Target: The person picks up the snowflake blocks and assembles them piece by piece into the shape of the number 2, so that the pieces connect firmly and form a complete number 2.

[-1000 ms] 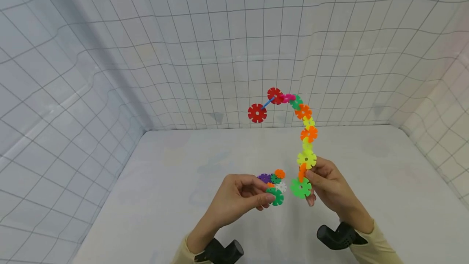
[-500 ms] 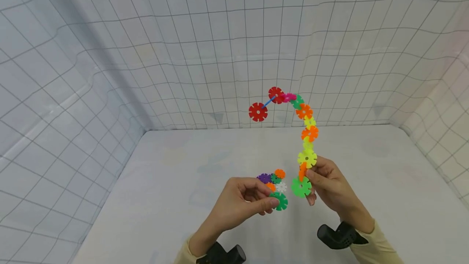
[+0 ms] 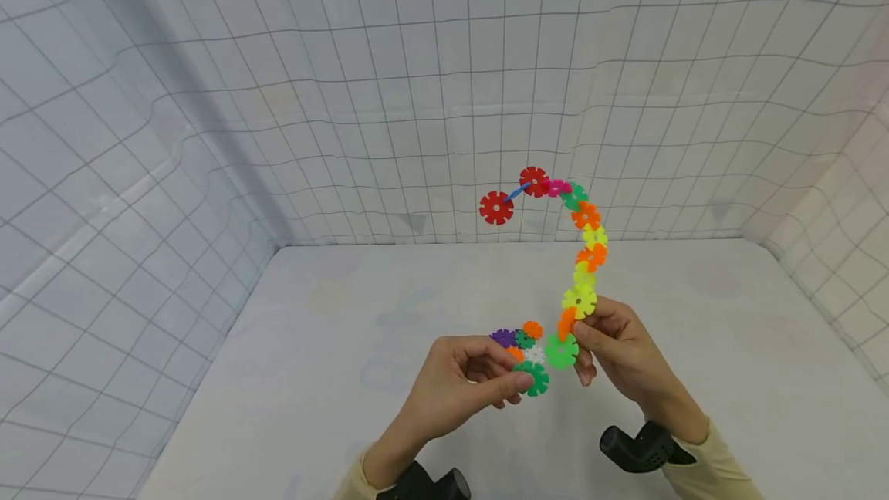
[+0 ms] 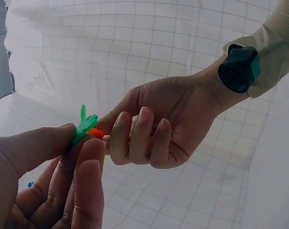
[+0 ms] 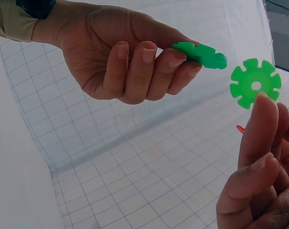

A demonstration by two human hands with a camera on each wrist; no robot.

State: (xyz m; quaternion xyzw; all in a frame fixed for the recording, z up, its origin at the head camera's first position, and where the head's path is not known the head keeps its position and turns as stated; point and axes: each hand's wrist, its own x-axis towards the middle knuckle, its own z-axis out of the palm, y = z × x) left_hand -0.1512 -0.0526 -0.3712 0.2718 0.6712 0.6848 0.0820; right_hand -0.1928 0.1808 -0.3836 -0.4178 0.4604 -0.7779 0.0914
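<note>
My left hand (image 3: 461,383) pinches a green notched plastic disc (image 3: 538,380) between thumb and fingers. My right hand (image 3: 623,342) holds a curved chain of interlocking discs (image 3: 591,258) near its lower end, at an orange disc (image 3: 566,322). The chain arcs up and leftward to a red disc (image 3: 496,208) at its far tip. A light green disc (image 3: 561,352) forms the chain's bottom end. In the right wrist view a small gap separates this light green disc (image 5: 242,80) from the green disc (image 5: 199,52) in my left hand.
Several loose discs lie on the white table (image 3: 333,307) beyond my left hand, among them a purple disc (image 3: 503,338), an orange disc (image 3: 532,329) and a white disc (image 3: 534,355). White grid-patterned sheeting (image 3: 444,99) surrounds the table at the back and sides.
My left hand has shifted slightly right and down with the green disc. The chain's lower end has swung left towards it, while the upper part has moved a little right.
</note>
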